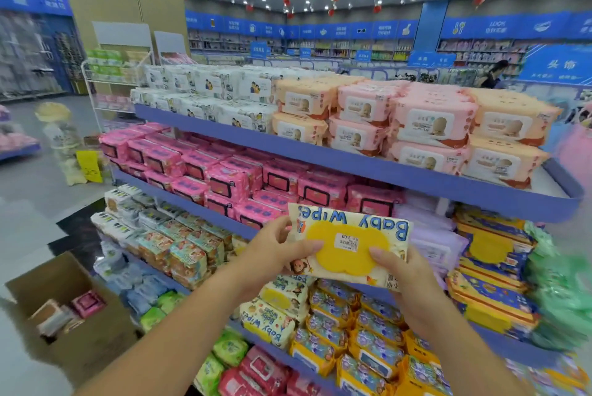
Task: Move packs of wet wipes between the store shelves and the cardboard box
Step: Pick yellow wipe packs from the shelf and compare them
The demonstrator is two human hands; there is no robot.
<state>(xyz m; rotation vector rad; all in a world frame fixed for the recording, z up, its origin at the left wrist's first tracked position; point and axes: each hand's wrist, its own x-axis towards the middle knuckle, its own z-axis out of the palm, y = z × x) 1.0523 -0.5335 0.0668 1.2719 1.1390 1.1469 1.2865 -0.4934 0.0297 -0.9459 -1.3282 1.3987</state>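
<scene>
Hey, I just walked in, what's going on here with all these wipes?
A person stands in front of store shelves stacked with wet wipes and holds one pack of baby wipes in the air. The left hand grips its left end, the right hand its lower right corner. On the shelf just below lie matching packs. An open cardboard box sits on the floor to the left with a few other packs inside.

We record two slender forearms, the left forearm (179, 325) and the right forearm (474, 351), both bare along the whole visible length. The left hand (272, 251) and right hand (407, 280) are likewise bare. Surface detail: one rounded thumbnail (376, 253) on each hand.
</scene>
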